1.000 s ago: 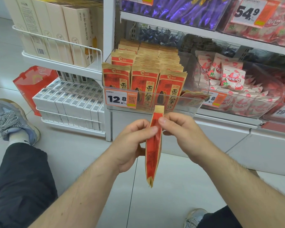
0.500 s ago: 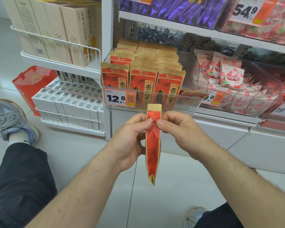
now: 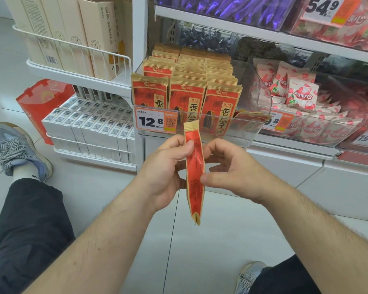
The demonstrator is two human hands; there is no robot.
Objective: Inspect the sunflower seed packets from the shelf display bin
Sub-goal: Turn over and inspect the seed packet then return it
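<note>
I hold one red and tan sunflower seed packet [image 3: 194, 177] upright and edge-on in front of me, below the shelf. My left hand [image 3: 166, 170] pinches its upper part with thumb and fingers. My right hand [image 3: 227, 172] holds its right edge, the thumb pressing against the packet's middle. Behind it, a clear display bin [image 3: 251, 132] holds several rows of matching packets [image 3: 187, 98] standing upright, with a 12.8 price tag [image 3: 155, 121] on its front.
A second clear bin [image 3: 353, 124] of pink and white snack packets sits to the right. White wire racks [image 3: 89, 149] with boxes stand at left, beside a red bag [image 3: 36, 102]. My legs and shoes lie on the tiled floor.
My right hand has slid down from the packet's top to its middle edge. The packet has turned slightly and stays upright between both hands.
</note>
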